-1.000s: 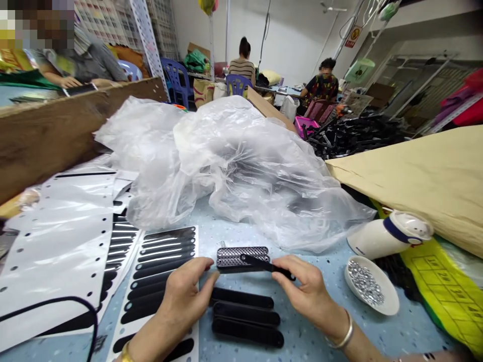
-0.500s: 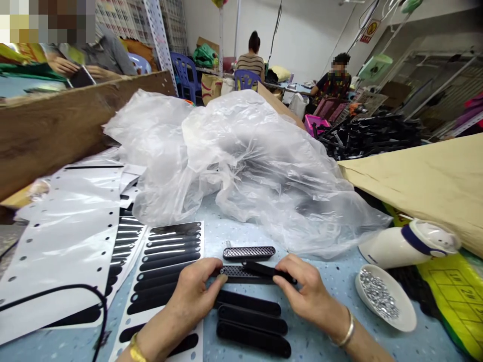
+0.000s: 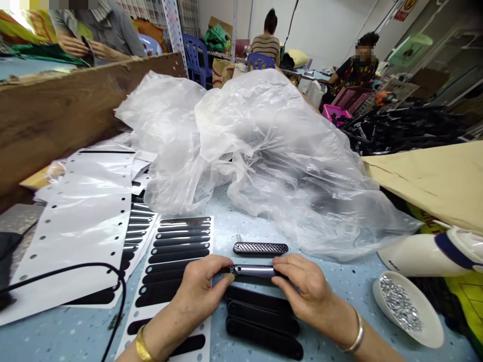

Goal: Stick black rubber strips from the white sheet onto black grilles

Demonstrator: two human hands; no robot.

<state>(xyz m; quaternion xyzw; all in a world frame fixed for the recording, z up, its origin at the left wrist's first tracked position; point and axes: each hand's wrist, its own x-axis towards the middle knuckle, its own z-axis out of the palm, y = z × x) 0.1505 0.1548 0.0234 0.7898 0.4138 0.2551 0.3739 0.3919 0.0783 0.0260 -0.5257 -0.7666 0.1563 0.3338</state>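
My left hand (image 3: 202,284) pinches the left end of a narrow black strip (image 3: 254,270), whose top catches a bluish shine. At the strip's other end, the fingers of my right hand (image 3: 305,281) close on it. The strip lies along a black plastic bar, which is mostly hidden beneath it. Just behind is another bar (image 3: 260,248) with a lattice face showing. Several smooth black bars (image 3: 264,332) lie in front, between my wrists. Left of my left hand is a white sheet (image 3: 151,314) bearing black strips.
A large crumpled clear plastic bag (image 3: 256,120) fills the back of the table. To the right are a white bowl (image 3: 430,327) of small silvery pieces and a white bottle (image 3: 418,254). A black cable (image 3: 123,296) curves across the left; a wooden board (image 3: 75,110) stands behind.
The strip was tilted over the bar in my right hand; now it lies lengthwise along it, with both hands at its ends. The camera view has shifted, so the scene sits differently.
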